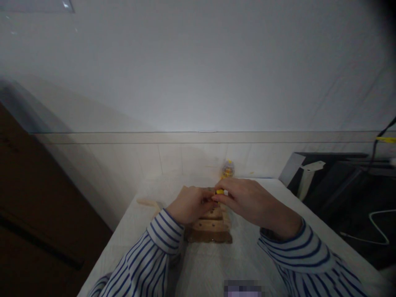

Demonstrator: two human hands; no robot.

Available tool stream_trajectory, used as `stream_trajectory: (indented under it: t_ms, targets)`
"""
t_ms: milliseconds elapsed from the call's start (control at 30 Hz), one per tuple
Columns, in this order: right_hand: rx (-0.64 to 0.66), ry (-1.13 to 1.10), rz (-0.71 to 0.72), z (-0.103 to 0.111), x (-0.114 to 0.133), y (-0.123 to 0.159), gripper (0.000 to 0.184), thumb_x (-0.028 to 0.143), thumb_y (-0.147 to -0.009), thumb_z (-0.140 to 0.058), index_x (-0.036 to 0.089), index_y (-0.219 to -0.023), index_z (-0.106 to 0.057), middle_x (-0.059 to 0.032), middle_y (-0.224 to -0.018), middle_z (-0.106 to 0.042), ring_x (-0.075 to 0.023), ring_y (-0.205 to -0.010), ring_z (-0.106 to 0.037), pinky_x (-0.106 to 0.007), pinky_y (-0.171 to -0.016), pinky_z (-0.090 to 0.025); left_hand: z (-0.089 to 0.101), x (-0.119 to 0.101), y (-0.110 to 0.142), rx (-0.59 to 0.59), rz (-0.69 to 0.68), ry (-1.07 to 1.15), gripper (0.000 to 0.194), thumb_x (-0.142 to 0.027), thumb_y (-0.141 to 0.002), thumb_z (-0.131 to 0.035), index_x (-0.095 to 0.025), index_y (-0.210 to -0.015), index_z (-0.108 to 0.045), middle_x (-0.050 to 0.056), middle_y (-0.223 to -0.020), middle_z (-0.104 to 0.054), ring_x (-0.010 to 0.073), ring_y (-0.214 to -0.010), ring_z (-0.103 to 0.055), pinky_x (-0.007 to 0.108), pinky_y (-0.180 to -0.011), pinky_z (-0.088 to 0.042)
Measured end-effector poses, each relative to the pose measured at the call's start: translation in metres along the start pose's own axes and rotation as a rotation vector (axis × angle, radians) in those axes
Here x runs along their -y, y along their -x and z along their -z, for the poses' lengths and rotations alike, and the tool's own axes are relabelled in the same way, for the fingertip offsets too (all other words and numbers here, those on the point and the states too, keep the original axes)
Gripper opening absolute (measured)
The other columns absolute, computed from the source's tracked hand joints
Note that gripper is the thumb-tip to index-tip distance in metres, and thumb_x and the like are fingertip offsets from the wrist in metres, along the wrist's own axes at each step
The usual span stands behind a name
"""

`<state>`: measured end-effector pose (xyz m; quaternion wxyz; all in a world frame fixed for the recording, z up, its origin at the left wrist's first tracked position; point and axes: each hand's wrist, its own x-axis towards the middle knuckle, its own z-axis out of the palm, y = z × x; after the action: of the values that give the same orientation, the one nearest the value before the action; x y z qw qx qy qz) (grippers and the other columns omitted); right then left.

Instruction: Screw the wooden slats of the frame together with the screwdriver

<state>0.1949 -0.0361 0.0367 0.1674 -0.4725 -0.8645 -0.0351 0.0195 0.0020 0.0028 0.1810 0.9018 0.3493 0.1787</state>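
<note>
A wooden piece with small dark holes [213, 225] lies in the middle of the white-covered table, under and in front of my hands. My right hand [247, 198] pinches a small yellow piece [220, 192] between thumb and fingers, above the far part of the wood. Close beside it, my left hand [193, 202] has its fingers curled together, their tips meeting my right fingertips. What the left fingers hold, if anything, is hidden. Behind my right hand stands a small clear bag or container with yellow bits [228, 169]; its exact kind is too blurred to tell.
A light wooden strip [148, 202] lies left of my left hand on the table [213, 272]. A pale wall [198, 156] rises behind. Dark flat panels [334, 177] and a white cable [379, 227] are at the right. A dark brown surface [40, 206] is at the left.
</note>
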Motion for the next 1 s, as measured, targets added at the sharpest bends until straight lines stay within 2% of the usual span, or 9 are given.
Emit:
stream_trajectory:
  t_ms: [200, 400, 600, 1000]
  targets:
    - [-0.007, -0.034, 0.001, -0.0039, -0.0010, -0.0019, 0.019, 0.034, -0.086, -0.049, 0.018, -0.092, -0.057, -0.0032, -0.082, -0.063, -0.0165, -0.071, -0.058, -0.028, -0.058, -0.040, 0.0008, -0.0025, 0.0001, -0.033, 0.062, -0.024, 0.029, -0.041, -0.083, -0.049, -0.022, -0.095, -0.067, 0.000, -0.068, -0.064, 0.0136, -0.062, -0.053, 0.020, -0.056, -0.035]
    - [-0.064, -0.122, 0.088, -0.0035, -0.0042, 0.0020, 0.036, 0.034, -0.085, -0.048, 0.016, -0.116, -0.050, -0.0086, -0.108, -0.060, -0.0181, -0.090, -0.058, -0.033, -0.078, -0.044, 0.0010, 0.0012, 0.0016, -0.017, 0.025, 0.018, 0.035, -0.046, -0.085, -0.045, -0.021, -0.093, -0.067, 0.001, -0.069, -0.065, 0.0137, -0.062, -0.055, 0.020, -0.057, -0.035]
    - [0.031, -0.170, 0.092, 0.0031, 0.0004, 0.0008, 0.023, 0.022, -0.085, -0.046, 0.020, -0.104, -0.059, -0.0046, -0.096, -0.065, -0.0175, -0.088, -0.058, -0.031, -0.076, -0.043, -0.0007, 0.0034, 0.0006, -0.023, 0.024, 0.022, 0.028, -0.041, -0.084, -0.049, -0.021, -0.093, -0.067, 0.002, -0.077, -0.067, 0.0151, -0.069, -0.057, 0.021, -0.061, -0.037]
    - [0.025, -0.089, 0.027, 0.0012, -0.0011, 0.0005, 0.020, 0.028, -0.086, -0.048, 0.019, -0.100, -0.060, -0.0042, -0.089, -0.065, -0.0173, -0.082, -0.059, -0.029, -0.069, -0.041, -0.0023, 0.0037, -0.0001, -0.015, -0.007, 0.002, 0.027, -0.040, -0.085, -0.048, -0.023, -0.098, -0.065, 0.002, -0.080, -0.066, 0.0154, -0.071, -0.057, 0.022, -0.062, -0.038]
